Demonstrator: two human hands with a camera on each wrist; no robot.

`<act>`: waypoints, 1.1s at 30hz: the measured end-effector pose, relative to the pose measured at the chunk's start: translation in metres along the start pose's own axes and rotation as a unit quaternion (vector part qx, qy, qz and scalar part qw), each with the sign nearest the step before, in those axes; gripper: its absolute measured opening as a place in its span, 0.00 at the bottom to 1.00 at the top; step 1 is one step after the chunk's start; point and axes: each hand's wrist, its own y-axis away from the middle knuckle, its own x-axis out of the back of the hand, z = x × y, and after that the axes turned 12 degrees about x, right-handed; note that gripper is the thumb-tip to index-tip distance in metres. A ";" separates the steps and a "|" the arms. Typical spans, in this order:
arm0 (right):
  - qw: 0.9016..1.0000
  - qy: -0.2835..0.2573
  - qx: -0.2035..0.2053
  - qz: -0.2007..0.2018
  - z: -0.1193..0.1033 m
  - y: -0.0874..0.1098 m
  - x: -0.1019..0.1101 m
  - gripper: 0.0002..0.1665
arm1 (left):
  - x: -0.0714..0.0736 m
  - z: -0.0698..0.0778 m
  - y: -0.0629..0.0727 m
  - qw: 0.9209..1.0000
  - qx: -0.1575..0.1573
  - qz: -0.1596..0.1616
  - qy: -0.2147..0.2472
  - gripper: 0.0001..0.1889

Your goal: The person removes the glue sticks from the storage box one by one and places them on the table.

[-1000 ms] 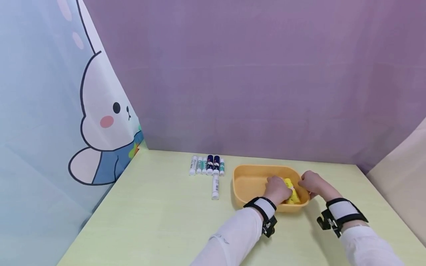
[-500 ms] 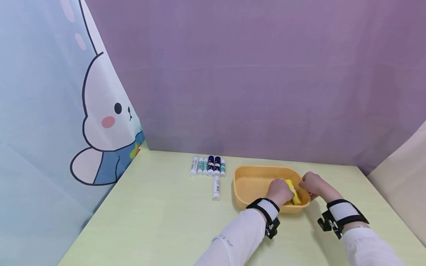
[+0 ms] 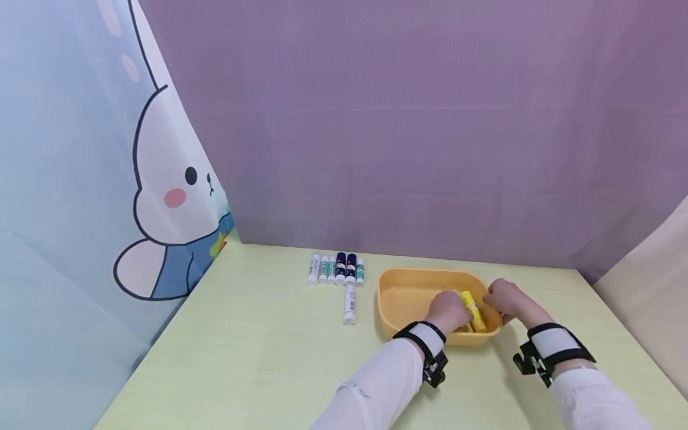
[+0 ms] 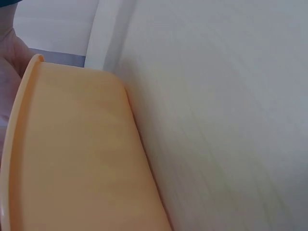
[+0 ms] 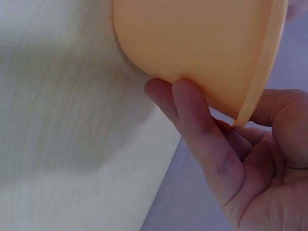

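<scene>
An orange plastic basin [image 3: 407, 298] stands on the table, with yellow tubes [image 3: 476, 316] lying in its right end. My left hand [image 3: 448, 309] reaches over the front rim into the basin beside these tubes. Its fingertips are hidden, so whether it grips one cannot be told. At the basin's right end my right hand [image 3: 507, 297] holds the rim. The right wrist view shows that hand's thumb over the rim and its fingers against the outer wall [image 5: 192, 43]. Only the basin's outside wall [image 4: 77, 144] and part of a hand appear in the left wrist view.
Left of the basin, several glue sticks [image 3: 341, 269] lie side by side in a row, some white and some dark blue. One more white glue stick [image 3: 349, 304] lies in front of them. A purple cloth [image 3: 403, 137] hangs behind the table [image 3: 258, 346].
My left hand moved slightly right within the basin, then back left. The yellow tube beside it now shows more fully. My right hand stays at the rim.
</scene>
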 end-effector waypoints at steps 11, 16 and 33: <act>1.000 -0.002 -0.004 0.002 0.000 0.000 -0.001 0.11 | 0.013 -0.017 -0.006 1.000 -0.001 -0.021 -0.023 0.20; 1.000 0.001 -0.004 0.001 0.000 -0.001 -0.001 0.11 | 0.027 -0.028 -0.008 1.000 -0.005 -0.019 -0.006 0.25; 1.000 0.013 -0.013 -0.003 -0.001 -0.001 0.000 0.10 | 0.109 -0.057 -0.025 0.995 -0.053 -0.006 0.087 0.14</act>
